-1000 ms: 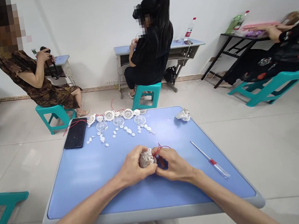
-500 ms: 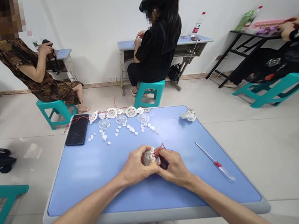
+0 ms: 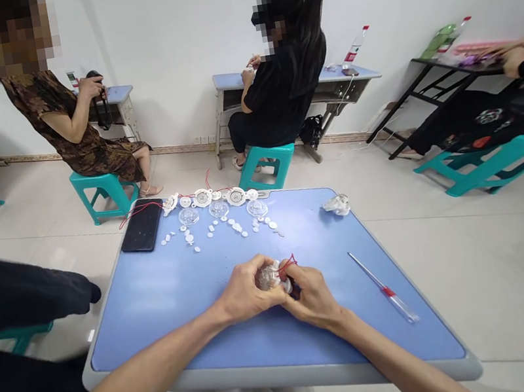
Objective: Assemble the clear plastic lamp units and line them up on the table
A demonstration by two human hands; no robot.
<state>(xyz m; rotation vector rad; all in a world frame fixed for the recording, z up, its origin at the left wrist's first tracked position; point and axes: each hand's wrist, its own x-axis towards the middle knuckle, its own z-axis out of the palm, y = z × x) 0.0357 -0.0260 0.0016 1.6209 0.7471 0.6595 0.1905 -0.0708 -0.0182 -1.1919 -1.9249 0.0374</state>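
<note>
Closer now, left hand (image 3: 247, 288) and right hand (image 3: 313, 298) clamp a clear plastic dome (image 3: 266, 279) with red thread (image 3: 287, 263).

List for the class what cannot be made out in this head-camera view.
Head view:
The clear plastic dome: the left hand and right hand cover most of it.
The red thread: its end is hidden behind the right hand.
The white discs: too small to show detail.
The back-desk person's hands: what they hold is too small to tell.
</note>
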